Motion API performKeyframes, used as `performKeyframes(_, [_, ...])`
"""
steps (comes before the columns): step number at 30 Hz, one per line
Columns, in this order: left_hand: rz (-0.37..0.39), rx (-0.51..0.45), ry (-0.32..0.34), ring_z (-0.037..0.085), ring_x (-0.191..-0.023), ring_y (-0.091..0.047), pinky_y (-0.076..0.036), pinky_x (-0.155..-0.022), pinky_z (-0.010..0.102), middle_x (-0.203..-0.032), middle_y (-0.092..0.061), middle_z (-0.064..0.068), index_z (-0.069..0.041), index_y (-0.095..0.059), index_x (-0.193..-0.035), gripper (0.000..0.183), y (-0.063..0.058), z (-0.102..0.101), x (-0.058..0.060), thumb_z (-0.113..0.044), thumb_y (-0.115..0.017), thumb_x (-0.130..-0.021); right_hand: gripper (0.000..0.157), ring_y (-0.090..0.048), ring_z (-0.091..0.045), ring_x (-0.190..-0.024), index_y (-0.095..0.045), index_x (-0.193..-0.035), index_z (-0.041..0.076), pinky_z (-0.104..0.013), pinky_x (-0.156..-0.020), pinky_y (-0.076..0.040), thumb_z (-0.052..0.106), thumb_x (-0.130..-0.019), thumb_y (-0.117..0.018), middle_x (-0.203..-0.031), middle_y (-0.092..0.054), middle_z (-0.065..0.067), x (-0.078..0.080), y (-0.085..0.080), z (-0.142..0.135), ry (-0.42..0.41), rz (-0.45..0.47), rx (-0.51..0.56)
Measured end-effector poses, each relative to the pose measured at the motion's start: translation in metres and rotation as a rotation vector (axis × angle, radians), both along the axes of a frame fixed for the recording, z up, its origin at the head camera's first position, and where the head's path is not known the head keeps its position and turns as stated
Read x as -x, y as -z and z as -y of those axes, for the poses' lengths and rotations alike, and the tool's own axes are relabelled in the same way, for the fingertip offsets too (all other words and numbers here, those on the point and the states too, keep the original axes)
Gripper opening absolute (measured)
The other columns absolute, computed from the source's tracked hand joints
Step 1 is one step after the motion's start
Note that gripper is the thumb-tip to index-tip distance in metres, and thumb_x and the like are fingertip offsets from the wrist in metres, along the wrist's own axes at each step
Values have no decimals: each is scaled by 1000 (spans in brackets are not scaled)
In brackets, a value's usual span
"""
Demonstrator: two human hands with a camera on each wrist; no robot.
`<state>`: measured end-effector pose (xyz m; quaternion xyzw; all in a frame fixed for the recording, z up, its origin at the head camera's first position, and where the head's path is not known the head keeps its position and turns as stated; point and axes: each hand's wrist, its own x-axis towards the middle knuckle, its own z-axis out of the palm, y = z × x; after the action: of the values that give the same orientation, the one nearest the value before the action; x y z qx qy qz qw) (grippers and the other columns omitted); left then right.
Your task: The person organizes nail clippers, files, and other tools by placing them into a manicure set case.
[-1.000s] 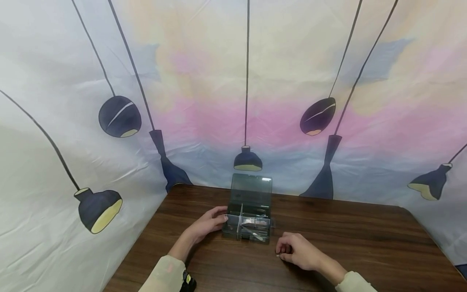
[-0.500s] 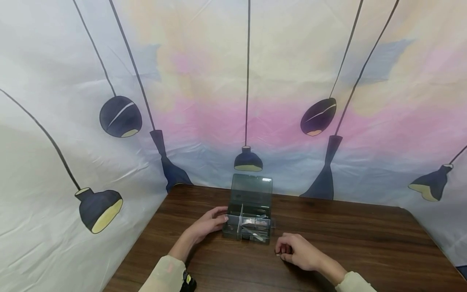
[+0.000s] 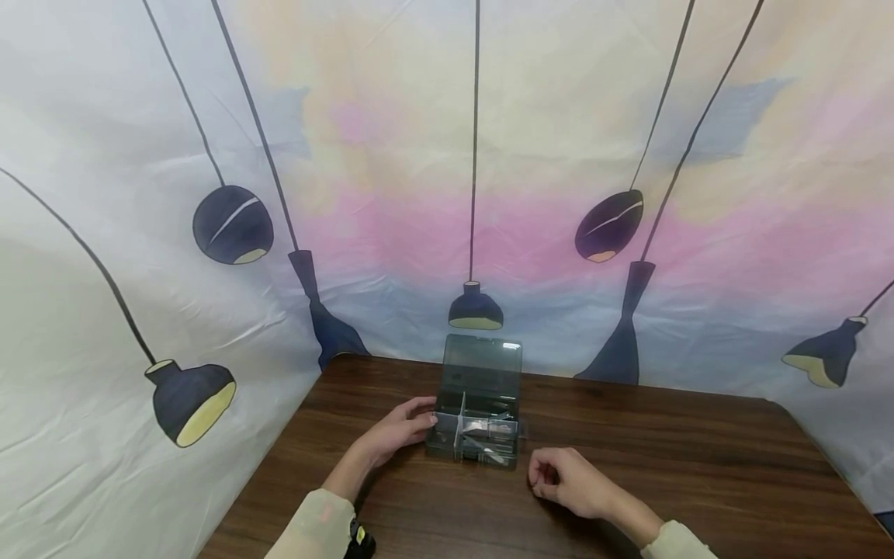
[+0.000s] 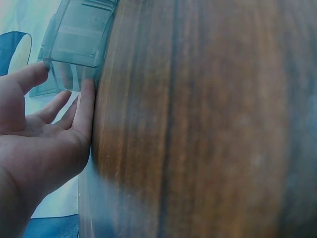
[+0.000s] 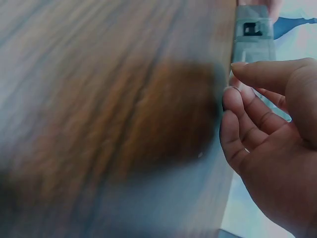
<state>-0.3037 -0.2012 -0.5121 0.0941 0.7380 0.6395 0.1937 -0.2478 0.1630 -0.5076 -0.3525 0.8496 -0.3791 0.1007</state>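
A smoky translucent plastic organizer box (image 3: pixel 440 442) sits on the table with its lid (image 3: pixel 483 361) raised at the back. Dividers split it into compartments, and clear, shiny packet-like pieces (image 3: pixel 489 427) lie in those on the right. My left hand (image 3: pixel 400 425) touches the box's left end, thumb at the upper rim; its fingers (image 4: pixel 85 106) extend fairly straight along that end in the left wrist view. Right of the box, my right hand (image 3: pixel 569 483) rests low over the table, fingers (image 5: pixel 233 99) loosely curled and thumb near the fingertips. Nothing shows between them.
A dark brown wooden table (image 3: pixel 663 435) spreads around the box. Behind it hangs a cloth backdrop (image 3: pixel 391 233) printed with lamps. A tiny pale speck (image 5: pixel 200 155) is on the tabletop near my right hand. A black wrist strap (image 3: pixel 359 539) is on my left forearm.
A small pale speck at my right fingertips in the earlier head views is no longer visible there. The right fingers have shifted slightly; left hand and box stay put.
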Motion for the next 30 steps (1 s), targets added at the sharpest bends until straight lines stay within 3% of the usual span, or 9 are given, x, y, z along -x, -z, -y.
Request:
performKeyframes(7, [-10,4,5,36,-137,-41,-41,-108,52,-153,-34,21,-5,-33,-153,61,-1,0,0,-26,-58,-102,21,-55,-3,-68,-61,-84,23,-22,-59,-50,5,-88,-73,-79,-60,12,1,-14,15,-27,-61,14])
performKeyframes(11, [-13,9,12,37,-137,-40,-41,-108,52,-153,-34,22,-4,-32,-153,61,-2,-1,-1,-26,-58,-102,20,-56,-4,-67,-61,-85,23,-22,-58,-50,7,-89,-73,-77,-60,12,0,-27,26,-28,-52,27])
performKeyframes(19, [1,-2,17,37,-139,-39,-40,-109,52,-155,-32,22,-5,-31,-154,60,-1,0,-2,-24,-56,-103,18,-56,-4,-68,-62,-87,22,-22,-59,-51,7,-90,-73,-79,-62,10,-1,-40,61,-15,-100,110])
performKeyframes(30, [-18,-5,15,34,-136,-43,-41,-107,50,-151,-38,22,-4,-31,-154,58,-1,0,-1,-23,-54,-104,15,-57,-5,-72,-62,-89,21,-24,-63,-52,10,-93,-71,-81,-61,13,18,-48,110,91,-180,149])
